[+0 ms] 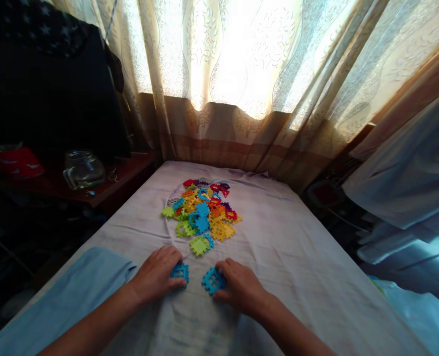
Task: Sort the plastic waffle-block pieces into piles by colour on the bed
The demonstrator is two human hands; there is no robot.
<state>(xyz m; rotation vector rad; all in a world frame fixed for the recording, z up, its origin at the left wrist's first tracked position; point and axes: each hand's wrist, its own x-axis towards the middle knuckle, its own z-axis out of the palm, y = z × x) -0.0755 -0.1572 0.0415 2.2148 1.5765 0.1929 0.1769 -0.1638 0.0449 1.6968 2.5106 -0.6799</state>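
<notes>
Close to the front of the cloth-covered table, my left hand (161, 271) grips a blue interlocking tile (181, 271) with window-like openings, thumb below and fingers above. My right hand (239, 287) pinches another blue window tile (212, 281) by its right side. A gap of bare cloth separates the two tiles. Just beyond them lies a light green tile (199, 245), partly over a blue one. Behind these spreads a heap of notched plastic tiles (202, 210) in blue, yellow, orange, red, green, purple and grey, many overlapping.
A folded light blue cloth (93, 277) lies at the left of the table (278, 237). Further left, a glass jar (83, 169) and a red container (17, 162) stand on a dark red cabinet beside a black screen (48, 94). Curtains (219, 123) hang behind; clothes (408, 163) hang at right.
</notes>
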